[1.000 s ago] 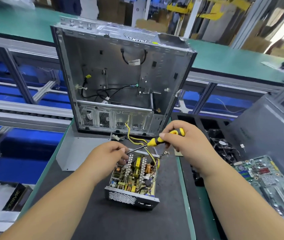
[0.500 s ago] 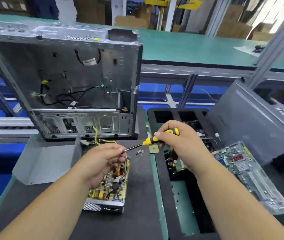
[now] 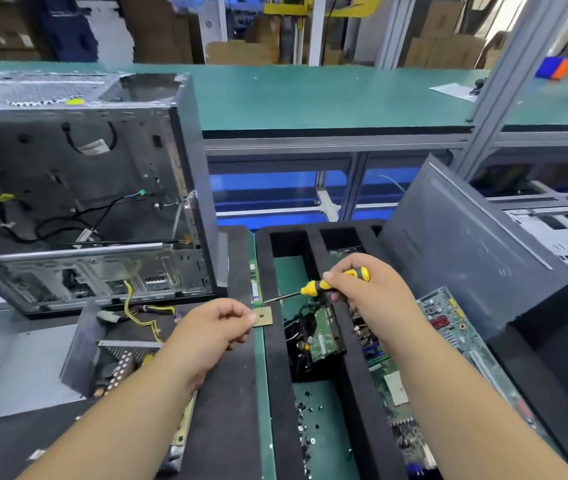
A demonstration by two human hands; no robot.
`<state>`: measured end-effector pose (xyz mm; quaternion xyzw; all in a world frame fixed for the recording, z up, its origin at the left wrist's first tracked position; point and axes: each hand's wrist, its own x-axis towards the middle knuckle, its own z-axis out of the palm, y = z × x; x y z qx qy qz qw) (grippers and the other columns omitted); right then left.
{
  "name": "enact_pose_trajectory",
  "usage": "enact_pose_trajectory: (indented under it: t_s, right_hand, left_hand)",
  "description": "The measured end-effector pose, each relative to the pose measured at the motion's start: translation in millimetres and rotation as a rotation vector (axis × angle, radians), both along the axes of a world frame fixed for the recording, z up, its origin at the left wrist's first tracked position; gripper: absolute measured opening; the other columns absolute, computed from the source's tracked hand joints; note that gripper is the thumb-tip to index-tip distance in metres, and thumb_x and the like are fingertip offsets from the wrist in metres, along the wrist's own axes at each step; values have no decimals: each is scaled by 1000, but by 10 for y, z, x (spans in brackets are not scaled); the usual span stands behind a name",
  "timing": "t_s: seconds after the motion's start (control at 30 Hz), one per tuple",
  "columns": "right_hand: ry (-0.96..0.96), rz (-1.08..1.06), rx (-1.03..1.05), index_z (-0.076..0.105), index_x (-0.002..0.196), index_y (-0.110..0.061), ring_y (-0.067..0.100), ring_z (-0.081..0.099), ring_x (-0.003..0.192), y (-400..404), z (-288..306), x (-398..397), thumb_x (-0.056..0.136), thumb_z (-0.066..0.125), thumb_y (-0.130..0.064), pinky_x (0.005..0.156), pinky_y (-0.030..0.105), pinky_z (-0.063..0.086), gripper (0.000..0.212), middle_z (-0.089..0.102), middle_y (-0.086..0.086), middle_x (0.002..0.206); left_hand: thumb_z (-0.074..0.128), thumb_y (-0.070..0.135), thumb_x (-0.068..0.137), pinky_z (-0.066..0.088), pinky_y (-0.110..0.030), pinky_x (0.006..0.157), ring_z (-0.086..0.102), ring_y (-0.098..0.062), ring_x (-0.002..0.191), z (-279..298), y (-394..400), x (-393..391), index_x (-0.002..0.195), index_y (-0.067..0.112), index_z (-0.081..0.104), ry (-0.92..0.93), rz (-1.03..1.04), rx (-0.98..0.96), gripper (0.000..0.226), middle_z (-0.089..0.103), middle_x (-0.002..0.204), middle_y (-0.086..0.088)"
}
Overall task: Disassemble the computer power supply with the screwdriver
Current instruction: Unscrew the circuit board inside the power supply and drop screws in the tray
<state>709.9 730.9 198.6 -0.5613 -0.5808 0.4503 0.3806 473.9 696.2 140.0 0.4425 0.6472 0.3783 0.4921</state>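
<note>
Screw drop-off at the tray, by the look of it.
Right hand [image 3: 362,289] grips screwdriver [image 3: 324,285] over the black tray [image 3: 275,358]; left hand [image 3: 216,327] pinched shut, contents hidden. Power supply [image 3: 116,368] sits open under left forearm.

Single view, head-worn cam, wide-angle w/ bent edges. Looks fwd and down from above onto near tabletop [image 3: 227,393], close enough that both forearms enter from bottom edge and fill lower frame. Faces across the workstation: open PC case [image 3: 78,188] upper left, black foam tray [image 3: 275,341] centre-right, green bench [image 3: 327,98] and shelving beyond. No 2nd view to overlap.
</note>
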Motion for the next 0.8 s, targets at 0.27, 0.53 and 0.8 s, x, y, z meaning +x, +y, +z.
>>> enact_pose_trajectory:
  t_s: [0.27, 0.53, 0.8]
  right_hand:
    - [4, 7, -60, 67, 79, -29, 16, 44, 58, 225, -215, 290, 85, 68, -37, 56, 34, 42, 11, 70, -4, 70]
    - [-42, -11, -67, 66, 79, -31, 4, 44, 48, 406, -391, 405, 86, 67, -39, 50, 23, 40, 10, 70, -8, 71]
    - [-58, -3, -111, 65, 78, -32, 5, 41, 45, 457, -630, 379, 86, 67, -40, 45, 22, 36, 11, 71, -5, 73]
  left_hand:
    - [74, 12, 83, 43, -18, 61, 59, -10, 66, -359, 201, 345, 78, 19, 73, 249, 87, -1, 9, 67, 71, 5]
    - [64, 15, 87, 40, -21, 58, 59, -8, 71, -604, 341, 428, 77, 31, 65, 590, 51, 10, 19, 64, 77, 12]
    - [57, 21, 93, 35, -28, 62, 51, -15, 77, -781, 435, 452, 86, 31, 59, 938, -27, -8, 12, 51, 85, 13]
